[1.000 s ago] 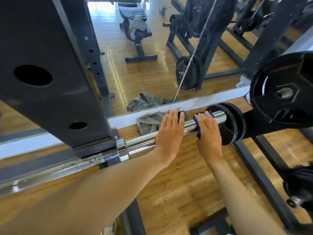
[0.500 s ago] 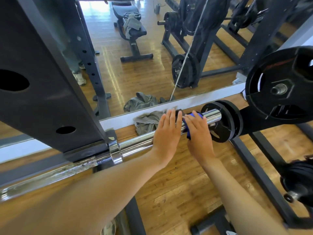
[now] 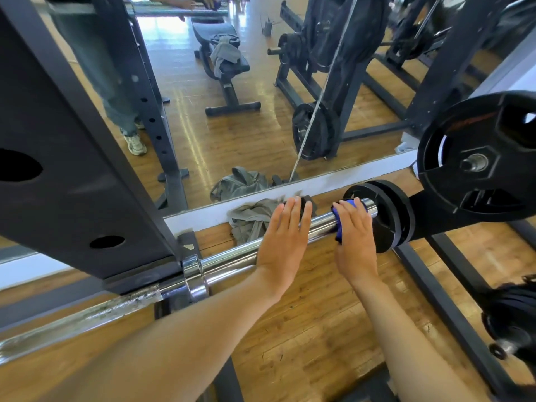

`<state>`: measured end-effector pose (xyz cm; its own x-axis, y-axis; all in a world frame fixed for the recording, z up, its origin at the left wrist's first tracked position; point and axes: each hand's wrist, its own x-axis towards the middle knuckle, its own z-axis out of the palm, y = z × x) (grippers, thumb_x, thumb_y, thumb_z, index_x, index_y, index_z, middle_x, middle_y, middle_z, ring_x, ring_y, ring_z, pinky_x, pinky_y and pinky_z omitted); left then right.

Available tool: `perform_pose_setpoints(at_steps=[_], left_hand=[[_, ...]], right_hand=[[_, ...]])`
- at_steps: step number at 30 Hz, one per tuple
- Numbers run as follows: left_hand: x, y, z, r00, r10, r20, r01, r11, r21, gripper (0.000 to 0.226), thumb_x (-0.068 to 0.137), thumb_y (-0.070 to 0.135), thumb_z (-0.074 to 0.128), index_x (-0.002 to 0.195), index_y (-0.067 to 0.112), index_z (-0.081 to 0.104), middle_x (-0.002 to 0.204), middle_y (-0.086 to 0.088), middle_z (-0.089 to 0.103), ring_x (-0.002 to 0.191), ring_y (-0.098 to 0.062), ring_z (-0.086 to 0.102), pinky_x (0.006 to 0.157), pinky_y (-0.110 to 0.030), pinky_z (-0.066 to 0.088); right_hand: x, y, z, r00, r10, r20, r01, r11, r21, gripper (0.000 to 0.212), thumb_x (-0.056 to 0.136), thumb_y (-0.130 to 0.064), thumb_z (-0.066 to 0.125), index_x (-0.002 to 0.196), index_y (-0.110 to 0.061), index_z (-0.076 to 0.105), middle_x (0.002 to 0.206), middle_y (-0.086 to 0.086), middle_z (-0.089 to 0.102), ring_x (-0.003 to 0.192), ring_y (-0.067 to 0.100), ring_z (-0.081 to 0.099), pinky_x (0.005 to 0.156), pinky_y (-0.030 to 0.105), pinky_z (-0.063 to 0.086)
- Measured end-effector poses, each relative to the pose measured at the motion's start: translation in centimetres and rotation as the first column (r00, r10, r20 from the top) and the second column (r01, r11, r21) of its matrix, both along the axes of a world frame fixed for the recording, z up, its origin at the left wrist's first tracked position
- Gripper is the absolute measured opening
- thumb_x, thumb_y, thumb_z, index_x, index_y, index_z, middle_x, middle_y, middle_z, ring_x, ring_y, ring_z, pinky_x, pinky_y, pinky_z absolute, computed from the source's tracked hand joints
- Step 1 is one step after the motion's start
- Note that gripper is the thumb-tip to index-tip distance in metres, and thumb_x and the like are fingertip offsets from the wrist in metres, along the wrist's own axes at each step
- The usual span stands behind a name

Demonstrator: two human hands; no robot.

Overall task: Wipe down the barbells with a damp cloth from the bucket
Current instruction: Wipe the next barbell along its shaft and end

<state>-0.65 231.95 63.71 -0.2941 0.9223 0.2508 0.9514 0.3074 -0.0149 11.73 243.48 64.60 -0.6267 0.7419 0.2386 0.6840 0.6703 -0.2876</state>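
A chrome barbell [image 3: 232, 258] lies across a black rack, with its sleeve pointing right toward two small black plates [image 3: 388, 219]. My left hand [image 3: 282, 236] rests flat on the sleeve, fingers straight. To its right, my right hand [image 3: 355, 242] holds a blue cloth [image 3: 338, 219] wrapped over the sleeve, fingers draped across the bar just short of the small plates. The two hands are a short gap apart. No bucket is in view.
The black rack upright [image 3: 72, 169] fills the left. A large black plate [image 3: 478, 158] hangs on a peg at right. A grey garment [image 3: 249, 219] lies on the wooden floor by the mirror [image 3: 232, 134], which reflects a bench and more racks.
My right hand slid the blue cloth left until it almost met my left hand, then back right toward the small plates. My left hand stayed flat on the sleeve.
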Motion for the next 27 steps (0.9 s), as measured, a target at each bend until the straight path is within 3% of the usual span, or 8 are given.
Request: perform_pose_setpoints(at_steps=[3,7,11,15,17,20,23,27], left_hand=[[-0.6,0.3,1.3,0.970,0.057,0.238,-0.062,0.998,0.013,0.113,0.086,0.027,0.076,0.163,0.012,-0.005,0.170,-0.014,0.004,0.158,-0.030,-0.001,0.128,-0.045,-0.004],[-3.3,1.3,2.6,0.958,0.134,0.255,-0.092,0.981,-0.172,0.132,0.071,0.066,0.076,0.163,0.016,-0.004,0.170,-0.012,0.004,0.158,-0.030,-0.005,0.124,-0.050,-0.015],[-1.5,0.6,1.7,0.994,0.047,0.101,-0.040,0.997,-0.070,0.103,0.093,0.036,0.066,0.162,0.005,-0.005,0.170,-0.014,0.004,0.158,-0.029,-0.002,0.128,-0.048,-0.001],[-0.3,-0.6,0.3,0.980,-0.022,-0.199,0.020,1.000,-0.012,0.081,0.099,0.019,0.046,0.160,-0.002,-0.003,0.169,-0.022,0.000,0.157,-0.036,0.000,0.126,-0.050,-0.005],[-0.3,-0.4,0.5,0.998,-0.013,-0.058,0.015,1.000,0.028,0.090,0.095,0.019,0.058,0.162,0.002,0.001,0.170,-0.019,0.003,0.158,-0.033,0.000,0.126,-0.048,-0.007],[-1.7,0.2,1.8,0.961,0.049,0.273,-0.032,0.997,-0.066,0.116,0.083,0.035,0.078,0.163,0.017,-0.004,0.171,-0.010,-0.003,0.158,-0.026,-0.008,0.127,-0.046,-0.009],[-3.8,0.8,2.5,0.946,0.121,0.301,-0.060,0.977,-0.205,0.122,0.074,0.060,0.077,0.163,0.021,0.003,0.171,-0.007,0.003,0.158,-0.026,-0.006,0.126,-0.048,-0.011],[-2.1,0.2,1.8,0.979,0.088,0.184,-0.065,0.990,-0.126,0.100,0.088,0.037,0.074,0.162,0.010,0.014,0.169,-0.013,0.014,0.157,-0.029,0.006,0.128,-0.046,0.000]], right_hand=[[-1.6,-1.5,0.5,1.000,0.004,0.000,-0.004,1.000,-0.021,0.071,0.077,0.014,0.071,0.141,-0.007,0.050,0.147,0.005,0.050,0.152,0.029,0.022,0.122,0.054,0.027],[-0.6,-2.0,0.6,0.961,0.248,0.124,-0.254,0.966,0.041,0.082,0.075,0.013,0.070,0.149,-0.013,0.044,0.153,0.000,0.044,0.154,0.024,0.020,0.126,0.050,0.019],[-0.9,-0.4,0.6,0.999,-0.031,0.014,0.031,0.999,0.024,0.074,0.074,0.015,0.076,0.141,-0.005,0.051,0.144,0.009,0.053,0.149,0.032,0.027,0.120,0.053,0.031],[-1.1,-2.4,0.2,0.967,0.250,0.048,-0.253,0.965,0.075,0.070,0.078,0.016,0.067,0.143,-0.005,0.051,0.145,0.007,0.053,0.148,0.032,0.032,0.124,0.046,0.021],[0.0,-0.7,0.6,0.960,0.274,0.061,-0.278,0.958,0.070,0.071,0.080,0.015,0.063,0.146,-0.006,0.048,0.150,0.008,0.049,0.149,0.030,0.031,0.124,0.047,0.023],[0.3,0.6,1.3,1.000,0.024,0.012,-0.024,1.000,-0.009,0.072,0.082,0.015,0.067,0.148,-0.005,0.045,0.155,0.010,0.043,0.153,0.029,0.021,0.122,0.051,0.027],[-0.3,-1.1,1.3,0.976,0.210,0.053,-0.207,0.977,-0.060,0.074,0.084,0.018,0.063,0.151,-0.005,0.042,0.158,0.009,0.039,0.155,0.026,0.014,0.123,0.043,0.009],[1.0,1.2,1.9,0.979,0.196,0.061,-0.195,0.980,-0.031,0.075,0.084,0.017,0.062,0.152,-0.008,0.041,0.160,0.008,0.037,0.154,0.021,0.015,0.124,0.041,0.015]])
